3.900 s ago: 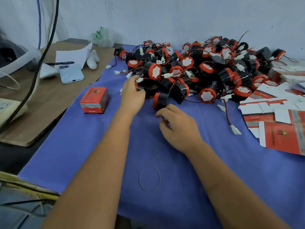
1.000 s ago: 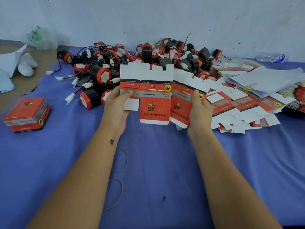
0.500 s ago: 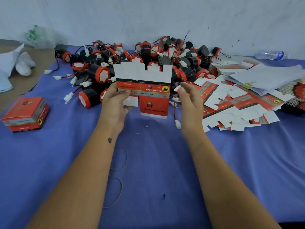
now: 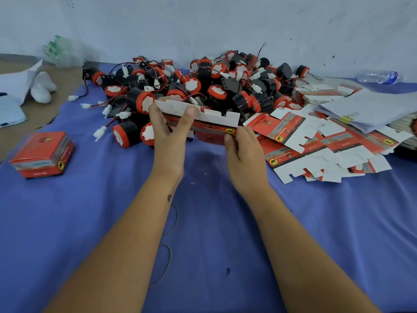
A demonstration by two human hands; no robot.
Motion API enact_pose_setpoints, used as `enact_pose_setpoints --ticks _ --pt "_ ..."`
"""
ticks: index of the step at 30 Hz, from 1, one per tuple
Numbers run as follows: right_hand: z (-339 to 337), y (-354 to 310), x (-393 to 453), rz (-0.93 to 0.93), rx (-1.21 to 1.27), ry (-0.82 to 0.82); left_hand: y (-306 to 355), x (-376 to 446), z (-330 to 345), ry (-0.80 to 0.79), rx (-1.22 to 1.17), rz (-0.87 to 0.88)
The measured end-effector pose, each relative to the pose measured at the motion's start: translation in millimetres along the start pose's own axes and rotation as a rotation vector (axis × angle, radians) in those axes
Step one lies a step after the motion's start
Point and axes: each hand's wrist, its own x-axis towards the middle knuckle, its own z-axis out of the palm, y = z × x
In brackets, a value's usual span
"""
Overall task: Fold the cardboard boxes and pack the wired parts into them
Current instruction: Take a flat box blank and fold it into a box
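Head view shows a blue cloth-covered table (image 4: 67, 222) filling the lower frame, with a heap of black-and-red round wired parts (image 4: 203, 86) at upper centre and a spread of flat red-and-white cardboard box blanks (image 4: 327, 143) at right. One finished red cardboard box (image 4: 41, 154) sits closed at the left edge. At frame centre, a single red-and-white box blank (image 4: 212, 123) is held just above the cloth in front of the heap. Half a second ago it stood upright facing the camera in the left hand alone; now it is tipped nearly flat, white flaps away. Left hand (image 4: 169, 136) pinches its left end, thumb on top; right hand (image 4: 243, 154) has come in and grips its right corner. Folding looks about to begin; no part is packed in it yet.
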Motion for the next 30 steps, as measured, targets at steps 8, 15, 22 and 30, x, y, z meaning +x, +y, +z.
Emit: enact_pose_setpoints --ticks 8,15,22,30 --pt "3.7 -11.4 -3.6 -0.107 -0.275 0.082 0.0 -0.9 1.2 0.198 0.101 0.036" --pt "7.6 -21.0 -5.9 -0.012 -0.024 0.025 2.4 0.9 0.4 0.140 0.143 -0.005" --pt "11.0 -20.3 -6.9 -0.231 -0.234 0.014 12.1 3.4 -0.3 0.126 -0.210 -0.298" --pt "10.5 -21.8 -7.1 -0.211 -0.333 -0.082 18.3 1.1 -5.0 0.082 -0.157 -0.234"
